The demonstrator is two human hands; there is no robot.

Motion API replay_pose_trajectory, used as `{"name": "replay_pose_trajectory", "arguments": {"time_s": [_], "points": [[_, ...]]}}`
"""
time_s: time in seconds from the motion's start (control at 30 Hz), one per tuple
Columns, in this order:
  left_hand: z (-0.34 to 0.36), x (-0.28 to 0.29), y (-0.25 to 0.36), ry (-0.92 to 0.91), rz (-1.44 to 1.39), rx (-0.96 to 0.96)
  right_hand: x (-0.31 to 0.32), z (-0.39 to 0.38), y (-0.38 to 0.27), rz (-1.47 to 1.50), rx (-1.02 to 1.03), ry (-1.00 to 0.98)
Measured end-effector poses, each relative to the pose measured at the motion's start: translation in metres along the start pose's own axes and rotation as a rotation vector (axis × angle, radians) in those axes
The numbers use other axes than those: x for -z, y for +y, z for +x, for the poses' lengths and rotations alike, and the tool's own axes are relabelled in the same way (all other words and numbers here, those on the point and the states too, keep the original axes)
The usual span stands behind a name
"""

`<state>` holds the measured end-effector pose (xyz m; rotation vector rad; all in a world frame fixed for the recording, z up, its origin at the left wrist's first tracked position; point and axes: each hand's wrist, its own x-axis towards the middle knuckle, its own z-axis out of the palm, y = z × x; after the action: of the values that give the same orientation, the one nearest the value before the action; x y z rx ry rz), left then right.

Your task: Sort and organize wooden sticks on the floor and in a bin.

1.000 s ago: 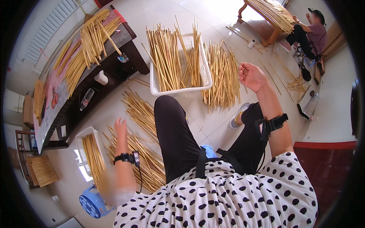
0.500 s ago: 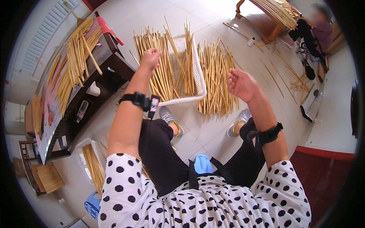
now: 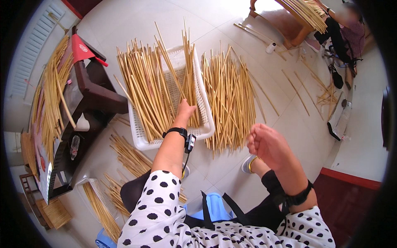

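Observation:
A white plastic basket (image 3: 208, 108) stands on the floor in front of me, with long thin tan sticks (image 3: 147, 89) filling its left side. A smaller bundle of sticks (image 3: 189, 80) leans along its right side. My left hand (image 3: 186, 110) reaches into the basket at the lower part of that bundle, thumb out to the right; its other fingers are hidden. Right of the basket lies a wide pile of sticks (image 3: 229, 99) on the floor. My right hand (image 3: 264, 140) hangs near that pile's lower right, fingers curled in, with nothing visible in them.
To the left a dark table (image 3: 97, 97) carries more sticks (image 3: 51, 97) and a red cloth-like item (image 3: 80, 49). Loose sticks (image 3: 128, 155) and a smaller basket (image 3: 97, 190) lie at lower left. A person (image 3: 349, 35) sits far right beside a wooden table (image 3: 295, 35). A blue stool (image 3: 215, 204) is under me.
My left hand has come down from above the left sticks to the right-hand bundle in the basket. My right hand has dropped nearer to me. The view has shifted as I lean.

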<state>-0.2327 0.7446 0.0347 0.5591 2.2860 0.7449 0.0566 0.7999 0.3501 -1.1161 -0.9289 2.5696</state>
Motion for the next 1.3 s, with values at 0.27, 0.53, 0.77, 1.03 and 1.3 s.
{"name": "replay_pose_trajectory", "arguments": {"time_s": [0.27, 0.53, 0.77, 1.03, 1.3], "points": [[0.032, -0.041, 0.024, 0.012, 0.081, 0.096, 0.003, -0.009, -0.004, 0.087, -0.099, 0.102], [0.05, -0.048, 0.007, 0.049, 0.022, 0.105, 0.002, -0.015, -0.007, 0.093, -0.129, 0.06], [0.044, -0.047, 0.003, -0.035, -0.268, 0.172, 0.004, -0.015, -0.008, 0.068, -0.089, 0.056], [0.016, -0.009, 0.026, -0.123, -0.555, 0.132, 0.005, -0.002, -0.002, -0.048, 0.012, 0.065], [-0.037, 0.08, 0.094, -0.233, -0.91, 0.021, 0.003, 0.008, -0.006, -0.107, 0.111, 0.092]]}}
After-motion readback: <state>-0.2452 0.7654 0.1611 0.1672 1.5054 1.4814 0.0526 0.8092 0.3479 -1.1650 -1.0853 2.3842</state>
